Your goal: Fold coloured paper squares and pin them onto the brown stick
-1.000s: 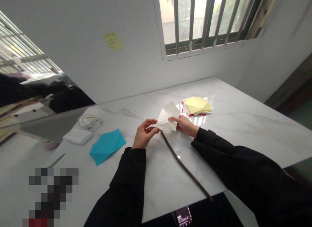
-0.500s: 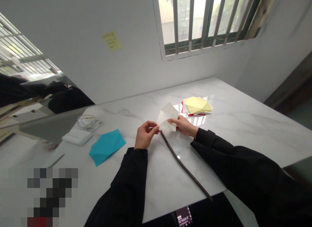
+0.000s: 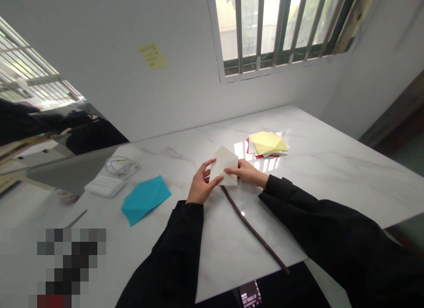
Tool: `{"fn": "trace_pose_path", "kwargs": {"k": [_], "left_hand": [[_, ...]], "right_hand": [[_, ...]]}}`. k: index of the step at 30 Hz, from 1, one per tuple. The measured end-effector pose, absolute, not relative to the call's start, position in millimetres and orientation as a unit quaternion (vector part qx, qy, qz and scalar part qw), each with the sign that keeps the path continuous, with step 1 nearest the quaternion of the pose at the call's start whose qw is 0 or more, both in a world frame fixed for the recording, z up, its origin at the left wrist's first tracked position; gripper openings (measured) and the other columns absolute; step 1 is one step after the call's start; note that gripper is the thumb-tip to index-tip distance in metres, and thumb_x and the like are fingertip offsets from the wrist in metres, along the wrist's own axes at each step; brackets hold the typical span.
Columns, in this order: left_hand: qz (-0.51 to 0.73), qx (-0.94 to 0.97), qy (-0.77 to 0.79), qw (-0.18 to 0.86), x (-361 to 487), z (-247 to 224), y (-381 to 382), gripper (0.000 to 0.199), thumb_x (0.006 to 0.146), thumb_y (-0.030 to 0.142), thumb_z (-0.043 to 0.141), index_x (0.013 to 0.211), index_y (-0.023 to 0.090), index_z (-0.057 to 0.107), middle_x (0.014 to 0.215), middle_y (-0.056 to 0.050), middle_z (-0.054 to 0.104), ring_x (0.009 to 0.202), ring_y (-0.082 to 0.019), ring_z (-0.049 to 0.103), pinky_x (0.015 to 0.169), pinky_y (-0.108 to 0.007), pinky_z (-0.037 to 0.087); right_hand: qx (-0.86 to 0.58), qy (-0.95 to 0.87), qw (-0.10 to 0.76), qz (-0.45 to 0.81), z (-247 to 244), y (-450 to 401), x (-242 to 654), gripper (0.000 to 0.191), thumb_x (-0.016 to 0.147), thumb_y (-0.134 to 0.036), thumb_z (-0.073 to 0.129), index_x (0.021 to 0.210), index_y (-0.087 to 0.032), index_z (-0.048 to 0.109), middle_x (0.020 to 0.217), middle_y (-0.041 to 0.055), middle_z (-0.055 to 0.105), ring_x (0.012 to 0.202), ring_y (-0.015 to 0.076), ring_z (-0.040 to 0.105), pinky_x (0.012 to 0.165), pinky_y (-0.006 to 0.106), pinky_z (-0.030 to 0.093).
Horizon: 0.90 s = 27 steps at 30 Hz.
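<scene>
Between my two hands is a small white envelope (image 3: 224, 163), its pointed flap facing away from me. My left hand (image 3: 200, 184) grips its left edge, with the thumb across the lower corner and the fingers at the side. My right hand (image 3: 247, 172) pinches the right edge, thumb lying on the front and fingers behind, out of sight. A thin dark brown stick (image 3: 251, 228) lies on the table below, running from just under the envelope towards the front edge; the envelope hides its far tip.
A blue envelope (image 3: 145, 199) lies to the left on the white marbled table (image 3: 331, 167). A stack of yellow, white and red envelopes (image 3: 267, 144) is at the back right. A white device (image 3: 105, 184) with a coiled cable (image 3: 122, 166) sits at the left. A lit phone (image 3: 250, 294) shows below the edge.
The envelope has come lower and slightly left, and now faces me more squarely. My left hand has opened from a fingertip pinch at its corner to a wider grip along its side.
</scene>
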State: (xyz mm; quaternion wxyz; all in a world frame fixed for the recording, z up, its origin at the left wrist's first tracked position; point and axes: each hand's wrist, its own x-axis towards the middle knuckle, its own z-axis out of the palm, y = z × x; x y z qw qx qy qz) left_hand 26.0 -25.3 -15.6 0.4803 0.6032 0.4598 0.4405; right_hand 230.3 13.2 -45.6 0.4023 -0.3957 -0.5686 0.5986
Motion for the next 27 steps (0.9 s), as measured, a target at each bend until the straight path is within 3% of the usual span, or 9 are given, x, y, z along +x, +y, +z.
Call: {"fn": "trace_pose_path", "kwargs": {"k": [9,18,27], "left_hand": [[0.462,0.562,0.465,0.504,29,-24,-23,0.118,0.070,0.046,0.090,0.163,0.017,0.024,0.108,-0.013,0.080,0.097,-0.029,0.079,0.088,-0.043,0.062],[0.455,0.564,0.472,0.503,28,-28,-20,0.076,0.069,0.051,0.091,0.127,0.013,0.063,0.109,-0.015,0.080,0.098,-0.030,0.077,0.093,-0.044,0.061],[0.448,0.566,0.496,0.484,26,-30,-20,0.063,0.068,0.058,0.090,0.110,0.013,0.077,0.101,-0.013,0.081,0.095,-0.032,0.075,0.088,-0.044,0.061]], "right_hand": [[-0.376,-0.596,0.395,0.589,-47,15,230,0.024,0.081,-0.033,0.078,0.093,-0.013,0.079,0.085,0.0049,0.076,0.073,0.0171,0.065,0.068,0.027,0.048],[-0.379,-0.575,0.401,0.604,-49,14,227,0.054,0.086,-0.064,0.071,0.094,-0.012,0.076,0.079,0.0052,0.072,0.065,0.0148,0.059,0.058,0.025,0.042],[-0.387,-0.612,0.404,0.559,-47,13,228,0.047,0.084,-0.058,0.074,0.087,-0.011,0.075,0.075,0.0042,0.071,0.067,0.0153,0.059,0.060,0.026,0.043]]}}
